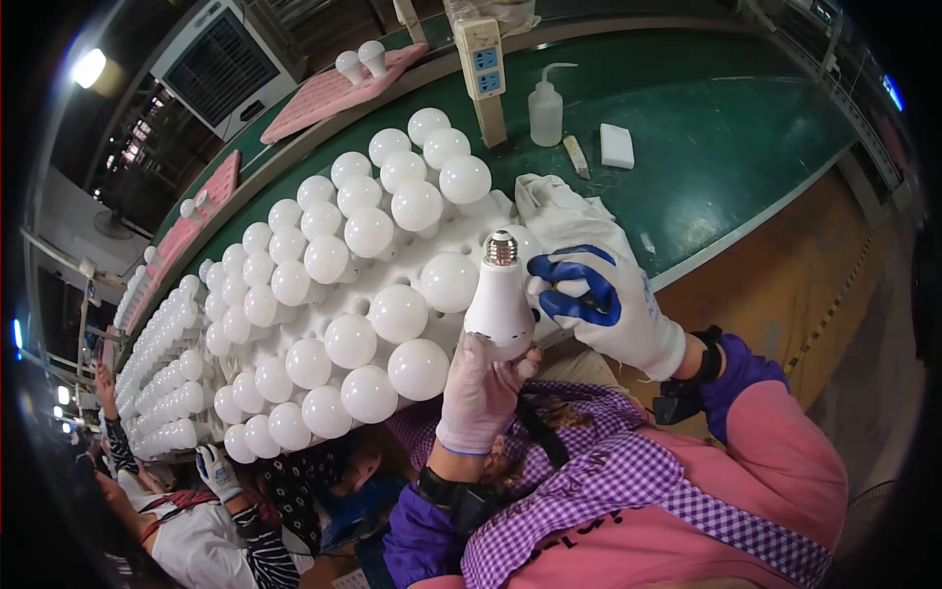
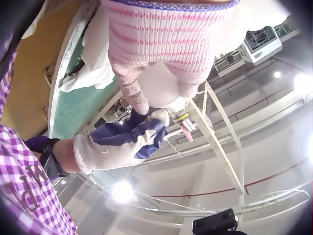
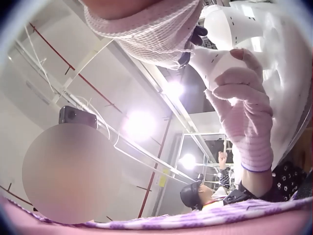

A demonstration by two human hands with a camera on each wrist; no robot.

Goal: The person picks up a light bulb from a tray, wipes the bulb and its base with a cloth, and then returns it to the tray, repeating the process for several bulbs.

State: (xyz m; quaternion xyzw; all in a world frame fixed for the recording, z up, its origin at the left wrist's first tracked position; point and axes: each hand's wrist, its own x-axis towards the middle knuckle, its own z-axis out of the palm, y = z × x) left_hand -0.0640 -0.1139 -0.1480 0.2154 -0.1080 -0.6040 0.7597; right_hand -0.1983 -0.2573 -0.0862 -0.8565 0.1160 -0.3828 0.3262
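A white LED bulb (image 1: 498, 304) stands cap up in my left hand (image 1: 481, 393), its metal screw cap (image 1: 501, 247) at the top. The fingers of my pink-striped glove grip the round lower end. Close beside the bulb's body is my right hand (image 1: 613, 309), in a white glove with blue-coated fingers. Its fingers curl toward the thumb, and a small white piece (image 2: 160, 116) shows between them; I cannot tell what kind of thing it is. Behind my left hand, many similar bulbs (image 1: 400, 312) sit dome up in rows on a white holed tray (image 1: 378, 280).
On the green table (image 1: 687, 88) stand a squeeze bottle (image 1: 546, 113), a small tube (image 1: 576, 157) and a white block (image 1: 616, 145). A socket post (image 1: 481, 69) rises behind the bulbs. White cloth (image 1: 559, 201) lies near my right hand. Another person (image 1: 186, 520) works at the left.
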